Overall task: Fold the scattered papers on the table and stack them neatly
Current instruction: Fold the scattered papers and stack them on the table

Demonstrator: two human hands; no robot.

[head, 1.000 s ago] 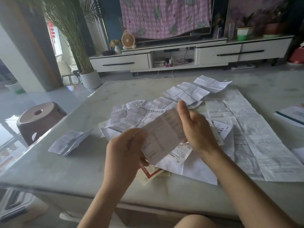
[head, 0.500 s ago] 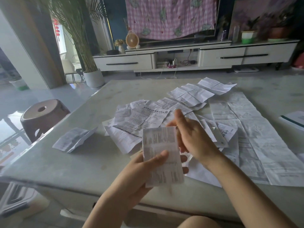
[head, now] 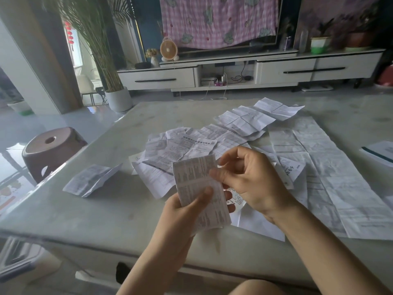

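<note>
At lower centre the left hand (head: 180,211) grips the folded leaflet (head: 197,184), the right hand (head: 251,182) pinches its edge (thin paper); a loose pinch could let the fold spring open.

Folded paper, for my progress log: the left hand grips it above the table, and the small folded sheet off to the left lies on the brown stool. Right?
One detail is wrong. The left hand grips the folded paper above the table, but the small folded sheet lies on the table itself, not on the brown stool beside it, as the head view shows.
</note>
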